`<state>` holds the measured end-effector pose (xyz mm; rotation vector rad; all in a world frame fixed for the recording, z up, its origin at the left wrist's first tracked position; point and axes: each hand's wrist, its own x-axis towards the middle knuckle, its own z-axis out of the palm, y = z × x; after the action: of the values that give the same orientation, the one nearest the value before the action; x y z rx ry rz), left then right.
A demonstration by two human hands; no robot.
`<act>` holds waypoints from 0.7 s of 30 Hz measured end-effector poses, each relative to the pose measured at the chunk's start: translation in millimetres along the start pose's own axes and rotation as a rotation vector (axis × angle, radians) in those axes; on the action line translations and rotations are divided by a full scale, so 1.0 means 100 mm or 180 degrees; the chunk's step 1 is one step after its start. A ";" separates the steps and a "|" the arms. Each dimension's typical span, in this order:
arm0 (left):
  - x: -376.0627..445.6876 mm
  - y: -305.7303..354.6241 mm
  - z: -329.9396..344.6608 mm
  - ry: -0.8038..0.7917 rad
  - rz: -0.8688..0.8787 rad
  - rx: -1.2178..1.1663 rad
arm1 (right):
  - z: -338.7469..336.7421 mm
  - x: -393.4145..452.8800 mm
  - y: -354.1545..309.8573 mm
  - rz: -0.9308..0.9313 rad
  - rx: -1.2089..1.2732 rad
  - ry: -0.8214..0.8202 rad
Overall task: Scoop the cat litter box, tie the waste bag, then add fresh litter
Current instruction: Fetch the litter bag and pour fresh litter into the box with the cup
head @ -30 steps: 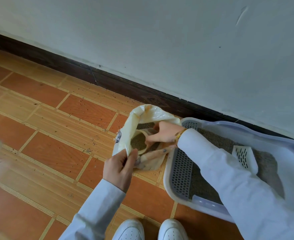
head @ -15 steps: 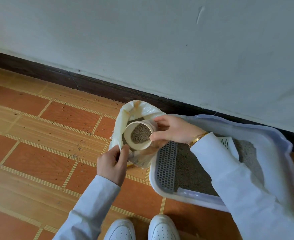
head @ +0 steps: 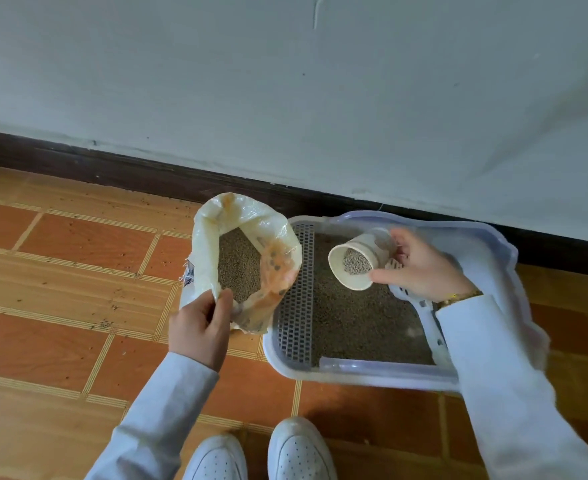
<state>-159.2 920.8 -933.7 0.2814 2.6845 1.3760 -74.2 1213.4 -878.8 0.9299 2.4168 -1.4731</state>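
Cream-coloured and tilted on its side, a paper cup (head: pixel 353 265) partly filled with grey litter granules is held over the litter box (head: pixel 382 374), its open mouth turned toward the camera. The right hand (head: pixel 420 268) grips it from the right, thumb on the lower rim and fingers curled round the far side of the wall; a gold bracelet (head: pixel 459 298) sits at that wrist, just above a pale sleeve. The box is a white tray with a lavender rim, standing on the floor against the dark skirting board (head: pixel 112 168), with a grey perforated grid (head: pixel 297 299) along its left end and a bed of grey litter (head: pixel 362 323) across the rest. A white slotted scoop (head: pixel 420 306) lies in the box, mostly hidden under the right hand and forearm. Just left of the box, touching its corner, stands the open litter bag (head: pixel 209 244), pale plastic with orange printing, granules visible inside. The left hand (head: pixel 199 327) pinches the near edge of the bag's mouth between thumb and curled fingers, keeping it spread. Loose granules dot the orange-brown tiled floor (head: pixel 60 323). Two white shoes (head: pixel 258 452) show at the bottom edge.
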 end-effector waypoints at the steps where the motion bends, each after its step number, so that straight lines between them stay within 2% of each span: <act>1: 0.00 0.01 0.00 0.0001 -0.0009 -0.0003 | -0.01 -0.01 0.06 0.0047 -0.0020 -0.0068; 5: -0.01 0.02 0.01 0.0036 -0.0027 -0.0019 | 0.00 0.00 0.25 0.0103 -0.0420 -0.0069; 12: 0.01 -0.02 0.01 0.0101 -0.0044 -0.0012 | -0.14 -0.01 0.27 0.0056 -0.0415 -0.0211; 16: 0.02 -0.03 0.02 0.0116 -0.0048 -0.0009 | -0.24 0.00 0.33 0.0115 -0.0470 0.0174; 21: 0.01 -0.01 0.01 0.0112 -0.0042 -0.0059 | -0.24 0.00 0.30 -0.0103 -0.0684 0.0729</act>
<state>-159.6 921.3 -935.4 0.2396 2.6950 1.4147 -52.6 1243.3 -888.7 1.0646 2.6964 -1.1403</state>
